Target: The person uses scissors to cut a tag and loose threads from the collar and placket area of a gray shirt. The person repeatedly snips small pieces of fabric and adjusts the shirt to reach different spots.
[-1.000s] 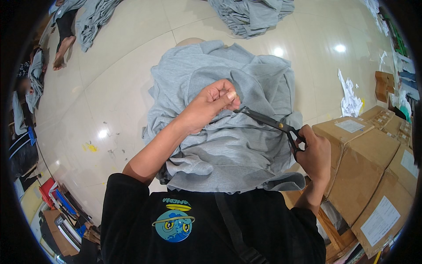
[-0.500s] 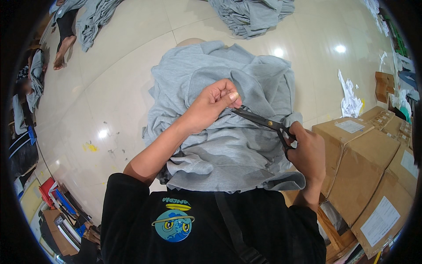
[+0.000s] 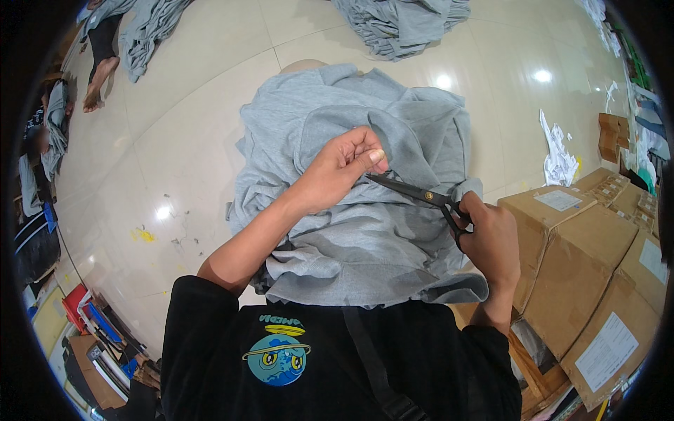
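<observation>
Light grey fabric, seemingly a garment [image 3: 365, 235], lies bunched in loose folds across my lap. Over its middle, my left hand [image 3: 344, 167] is closed in a pinch, thumb against fingers; whatever it grips is too small or hidden to make out. My right hand [image 3: 493, 242] is wrapped round the handles of black scissors [image 3: 411, 190] at the garment's right side. Their blades look closed together and point left, with the tips just below my left fingertips.
Cardboard boxes [image 3: 583, 259] are stacked close on my right. Grey fabric heaps [image 3: 404, 28] lie on the tiled floor ahead, and white cloth [image 3: 558, 154] at the far right. A person's bare foot [image 3: 102, 84] shows at the far left. Assorted items [image 3: 91, 309] stand at left.
The scissors have shifted slightly left, bringing their tips further under my left fingertips. My left hand and the garment have hardly moved.
</observation>
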{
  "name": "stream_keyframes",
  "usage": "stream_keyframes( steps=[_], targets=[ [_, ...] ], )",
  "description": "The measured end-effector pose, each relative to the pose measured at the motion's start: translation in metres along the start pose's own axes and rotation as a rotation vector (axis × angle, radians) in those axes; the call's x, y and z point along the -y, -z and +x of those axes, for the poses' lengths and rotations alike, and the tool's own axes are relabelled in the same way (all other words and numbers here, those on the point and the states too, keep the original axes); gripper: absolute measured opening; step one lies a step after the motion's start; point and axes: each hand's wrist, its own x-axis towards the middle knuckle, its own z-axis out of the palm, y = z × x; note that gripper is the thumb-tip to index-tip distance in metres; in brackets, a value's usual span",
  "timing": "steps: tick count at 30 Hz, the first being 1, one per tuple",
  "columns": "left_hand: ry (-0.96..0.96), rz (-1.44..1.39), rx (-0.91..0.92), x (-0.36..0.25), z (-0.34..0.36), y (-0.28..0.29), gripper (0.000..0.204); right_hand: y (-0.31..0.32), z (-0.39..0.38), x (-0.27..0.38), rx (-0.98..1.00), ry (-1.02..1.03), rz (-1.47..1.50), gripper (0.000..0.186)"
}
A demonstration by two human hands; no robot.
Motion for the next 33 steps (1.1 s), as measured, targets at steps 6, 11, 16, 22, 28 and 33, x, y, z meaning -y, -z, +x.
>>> stream_keyframes(
  steps=[6,11,16,22,28,33],
  targets=[
    [-0.025,0.021,0.009,-0.002,-0.002,-0.001,0.019,-0.003,0.002,0.000,0.005,0.013,0.028,0.027],
    [-0.031,0.026,0.011,-0.003,-0.002,-0.002,0.019,-0.004,0.005,0.000,0.000,0.026,0.020,0.027],
    [-0.032,0.029,0.008,-0.004,-0.001,-0.002,0.018,-0.004,0.006,0.001,0.008,0.022,0.014,0.025],
    [-0.029,0.013,0.009,-0.005,0.001,0.000,0.022,-0.003,-0.003,-0.005,0.025,-0.016,0.025,0.025],
    [0.084,-0.052,0.046,-0.018,0.011,-0.007,0.022,0.011,-0.029,-0.014,0.056,-0.145,0.084,0.029],
    [0.060,0.009,0.101,-0.021,0.023,-0.014,0.021,0.013,-0.040,-0.016,0.011,-0.191,0.027,0.031]
  ],
)
